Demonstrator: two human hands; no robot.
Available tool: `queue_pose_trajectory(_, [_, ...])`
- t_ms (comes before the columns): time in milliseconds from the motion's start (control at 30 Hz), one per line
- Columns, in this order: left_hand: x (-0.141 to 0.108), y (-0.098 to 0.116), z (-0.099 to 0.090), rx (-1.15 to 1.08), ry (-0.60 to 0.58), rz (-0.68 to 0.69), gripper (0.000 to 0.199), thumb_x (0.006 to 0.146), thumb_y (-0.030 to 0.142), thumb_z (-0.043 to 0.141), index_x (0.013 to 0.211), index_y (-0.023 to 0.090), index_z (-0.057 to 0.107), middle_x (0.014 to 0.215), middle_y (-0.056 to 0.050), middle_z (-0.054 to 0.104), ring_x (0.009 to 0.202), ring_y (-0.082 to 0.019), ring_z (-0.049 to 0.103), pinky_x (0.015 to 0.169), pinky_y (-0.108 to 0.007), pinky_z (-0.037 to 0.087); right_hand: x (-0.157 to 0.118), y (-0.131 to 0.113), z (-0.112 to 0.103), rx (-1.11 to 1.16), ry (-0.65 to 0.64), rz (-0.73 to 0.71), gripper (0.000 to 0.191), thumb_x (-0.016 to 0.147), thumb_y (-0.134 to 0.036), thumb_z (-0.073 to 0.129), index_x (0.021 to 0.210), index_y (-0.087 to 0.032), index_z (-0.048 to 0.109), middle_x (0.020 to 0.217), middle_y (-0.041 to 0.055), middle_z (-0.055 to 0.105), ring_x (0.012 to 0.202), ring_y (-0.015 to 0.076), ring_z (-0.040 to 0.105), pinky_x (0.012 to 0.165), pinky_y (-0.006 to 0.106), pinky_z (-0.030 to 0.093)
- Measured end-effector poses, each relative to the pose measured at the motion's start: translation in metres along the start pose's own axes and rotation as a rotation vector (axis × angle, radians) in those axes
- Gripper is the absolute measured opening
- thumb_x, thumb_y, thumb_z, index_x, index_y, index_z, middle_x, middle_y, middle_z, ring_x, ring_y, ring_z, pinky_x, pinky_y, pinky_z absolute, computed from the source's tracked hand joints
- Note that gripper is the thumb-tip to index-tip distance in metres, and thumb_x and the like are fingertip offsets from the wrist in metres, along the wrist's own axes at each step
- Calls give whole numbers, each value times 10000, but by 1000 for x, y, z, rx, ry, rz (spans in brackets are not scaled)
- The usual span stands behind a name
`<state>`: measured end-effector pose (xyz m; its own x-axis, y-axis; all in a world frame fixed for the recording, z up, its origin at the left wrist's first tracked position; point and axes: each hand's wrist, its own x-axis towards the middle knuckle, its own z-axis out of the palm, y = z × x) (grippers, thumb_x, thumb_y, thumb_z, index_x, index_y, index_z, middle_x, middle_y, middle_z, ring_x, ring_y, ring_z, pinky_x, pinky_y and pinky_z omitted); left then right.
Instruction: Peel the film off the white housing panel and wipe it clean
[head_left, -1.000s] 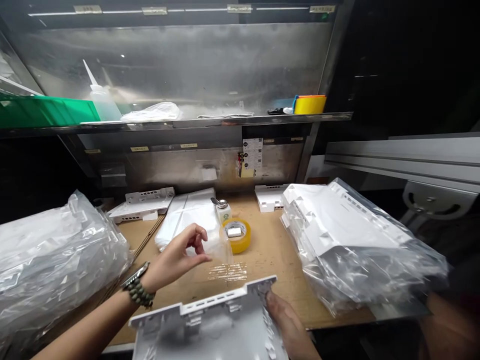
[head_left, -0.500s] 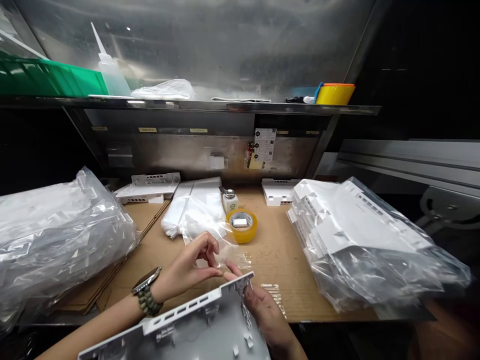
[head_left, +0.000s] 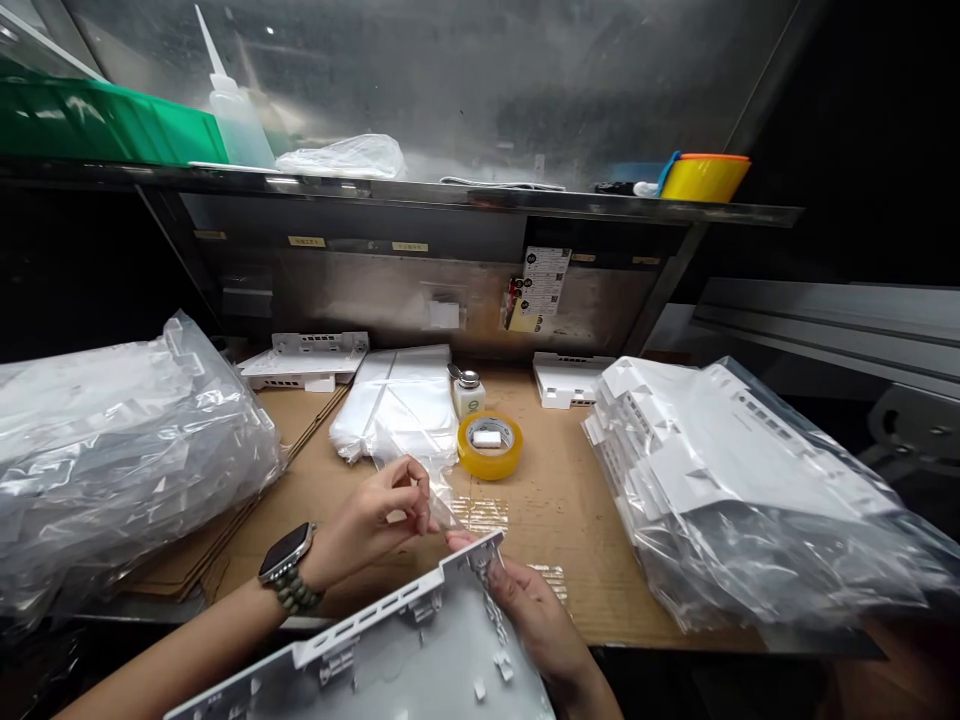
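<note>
My left hand [head_left: 379, 520], pinching the clear film [head_left: 420, 470] at lower centre, has drawn closer to my right hand [head_left: 525, 615], which now grips the white panel's [head_left: 420, 650] corner, lifted higher than a second ago.

Two bare forearms reach in from bottom of view, hands meeting near centre. Left hand [head_left: 379, 520] comes from lower left, forearm angled up and to the right, wrist slightly bent; a watch and a bead bracelet sit on that wrist. Its thumb and forefinger are pinched together, other fingers curled loosely above. Right hand [head_left: 525, 610] comes from lower right, palm turned inward, fingers pointing up and to the left, thumb and forefinger tips pressed close just beside the left hand's fingertips. Both hands are low and near the body, w/ fingertips almost touching.
</note>
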<state>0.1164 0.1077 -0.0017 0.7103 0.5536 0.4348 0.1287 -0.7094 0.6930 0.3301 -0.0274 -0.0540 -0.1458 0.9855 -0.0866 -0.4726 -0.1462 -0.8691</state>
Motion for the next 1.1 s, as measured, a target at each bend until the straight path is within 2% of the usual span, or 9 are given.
queue_pose_trajectory(100, [2,-1,-13,73,36,-9,230,992,147,582,867,240,751,1166,-54,583,864,-129,639,829,-294,531,-2,-2,-1,35,47,25,552,839,-645,745,1231,-258,771,1338,105,707,1317,336,590,1184,479,364])
queue_pose_trajectory(300, [5,10,-12,-150,-3,-202,169,974,201,586,876,229,721,1212,-89,556,1153,-222,604,849,-284,583,3,-5,13,8,5,-15,605,821,-672,747,1249,-245,759,1478,108,607,1450,342,457,1245,492,256])
queue_pose_trajectory(400, [3,15,-5,-252,0,-250,93,929,253,688,855,201,667,1157,-72,535,1003,-176,636,820,-280,605,4,-4,19,7,-56,-32,510,854,-639,733,1185,-256,790,1487,111,597,1430,354,480,1224,512,280])
queue_pose_trajectory(533, [3,17,-2,-336,36,-288,182,854,250,804,828,182,637,1018,-18,534,801,-97,594,775,-231,564,0,-4,20,-16,-32,-65,505,856,-653,721,1138,-243,809,1398,125,665,1381,349,533,1197,497,334])
queue_pose_trajectory(633, [4,17,0,-406,52,-317,251,800,247,861,800,173,622,967,-1,534,781,-96,586,743,-227,551,-4,-5,17,-56,-21,-65,574,859,-666,709,1231,-233,769,1347,129,700,1389,338,531,1216,481,316])
queue_pose_trajectory(733, [3,14,4,-510,44,-351,327,762,268,897,801,174,586,925,14,538,727,-96,584,680,-241,552,-4,-6,16,-126,-116,-21,592,876,-673,686,1269,-234,747,1455,134,627,1432,338,495,1239,472,272])
queue_pose_trajectory(833, [2,12,10,-601,37,-375,369,737,269,917,807,178,566,885,26,540,731,-102,595,684,-246,549,-2,-5,15,-195,-183,-14,582,905,-658,660,1330,-262,703,1619,110,446,1545,319,324,1263,455,202])
queue_pose_trajectory(933, [2,13,11,-655,41,-385,353,753,264,904,782,167,567,942,16,548,755,-91,614,744,-253,553,1,-3,14,-213,-136,-54,571,929,-644,636,1374,-287,662,1666,87,366,1591,287,207,1280,448,132])
queue_pose_trajectory(1100, [2,15,8,-710,31,-402,363,772,264,889,793,174,539,964,13,557,844,-130,676,795,-282,573,4,0,15,-225,-124,-81,552,950,-624,616,1394,-297,643,1636,77,426,1557,287,294,1287,458,115])
